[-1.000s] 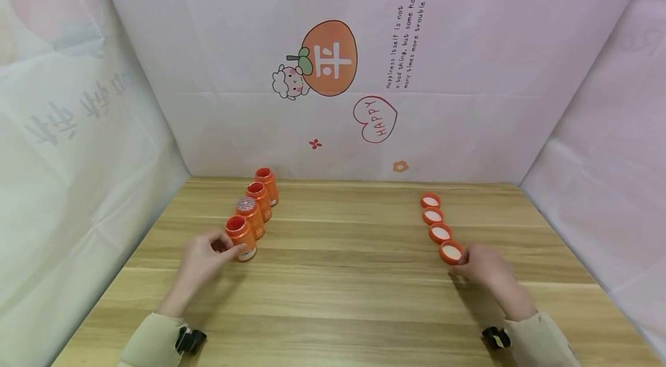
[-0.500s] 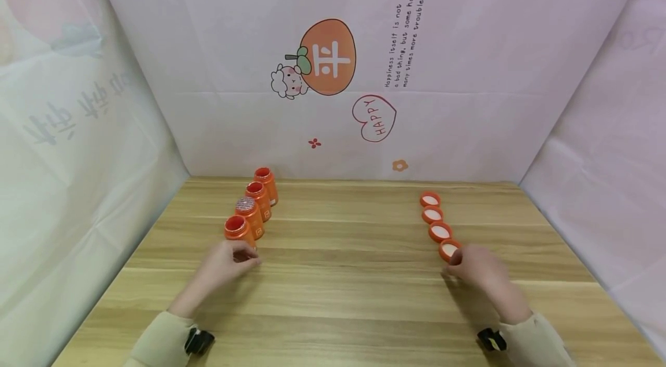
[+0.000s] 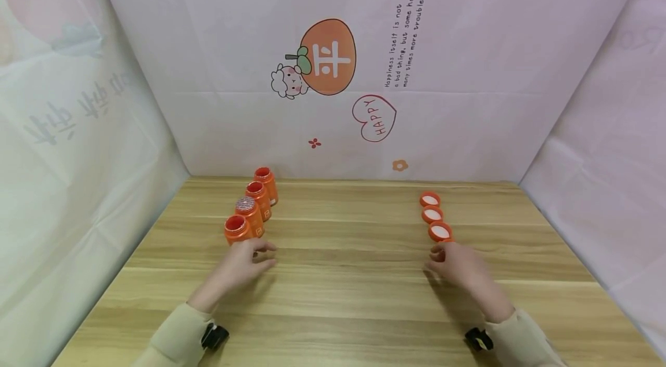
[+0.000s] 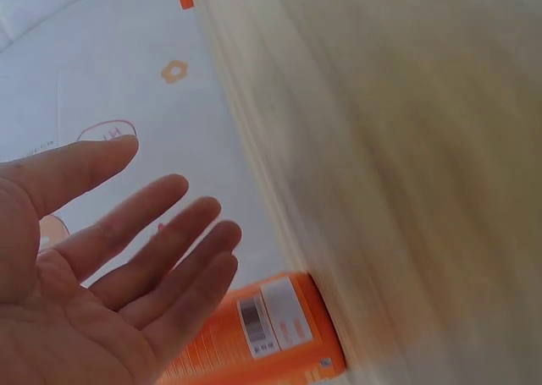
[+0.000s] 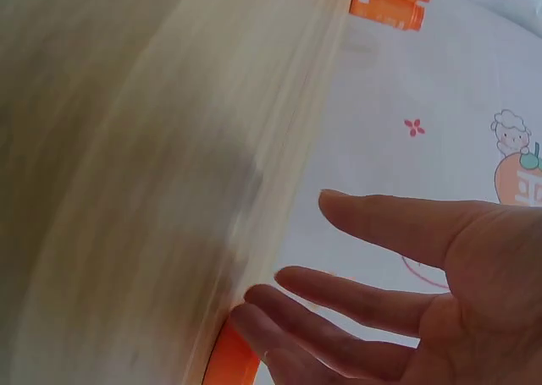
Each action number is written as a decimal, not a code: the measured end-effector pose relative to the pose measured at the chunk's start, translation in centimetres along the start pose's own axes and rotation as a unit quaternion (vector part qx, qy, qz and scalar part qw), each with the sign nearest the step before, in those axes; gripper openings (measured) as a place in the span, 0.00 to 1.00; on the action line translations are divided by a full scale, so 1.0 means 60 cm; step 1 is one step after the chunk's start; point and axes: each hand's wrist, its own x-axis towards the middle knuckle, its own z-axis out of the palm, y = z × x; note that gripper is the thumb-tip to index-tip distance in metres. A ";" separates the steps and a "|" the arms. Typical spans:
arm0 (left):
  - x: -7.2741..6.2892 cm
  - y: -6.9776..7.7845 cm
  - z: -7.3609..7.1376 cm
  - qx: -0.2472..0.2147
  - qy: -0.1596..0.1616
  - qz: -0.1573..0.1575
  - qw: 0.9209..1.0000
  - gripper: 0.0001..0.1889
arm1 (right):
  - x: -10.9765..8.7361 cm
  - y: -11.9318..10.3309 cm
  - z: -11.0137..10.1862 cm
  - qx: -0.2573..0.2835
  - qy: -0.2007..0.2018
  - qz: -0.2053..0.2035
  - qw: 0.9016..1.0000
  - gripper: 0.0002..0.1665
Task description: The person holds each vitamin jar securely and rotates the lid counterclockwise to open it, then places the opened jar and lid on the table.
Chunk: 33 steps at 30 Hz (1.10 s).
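Observation:
Several orange plastic bottles without lids stand upright in a row on the left in the head view. The nearest bottle (image 3: 237, 229) and the two farthest show red inside their mouths; the second bottle (image 3: 251, 218) has a silvery, patterned seal. My left hand (image 3: 236, 266) hovers just in front of the nearest one, fingers extended, holding nothing. In the left wrist view an orange bottle (image 4: 279, 330) with a barcode shows behind the fingers. At right, orange lids (image 3: 440, 232) with white linings lie in a row. My right hand (image 3: 460, 266), also holding nothing, hides most of the nearest lid (image 5: 230, 360).
A wood-grain table (image 3: 338, 297) lies beneath everything. White printed cloth (image 3: 458, 95) rises along its back edge, with white sheets (image 3: 62, 193) at both sides. Bare wood separates the bottles from the lids.
My left hand has come away from the nearest bottle and moved right and toward me. My right hand has left the nearest lid's right side and moved left, now covering that lid.

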 end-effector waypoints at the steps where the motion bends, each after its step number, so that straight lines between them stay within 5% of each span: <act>1: 0.002 0.002 0.002 0.001 0.000 0.002 1.000 0.13 | 0.001 -0.003 0.002 0.005 0.004 0.001 1.000 0.24; 22: 0.073 0.049 0.042 0.000 0.051 0.008 0.999 0.20 | 0.071 -0.063 0.036 0.050 0.062 -0.017 0.997 0.27; 33: 0.115 0.073 0.069 0.038 0.030 0.030 0.998 0.25 | 0.102 -0.077 0.050 0.032 0.032 -0.088 0.995 0.33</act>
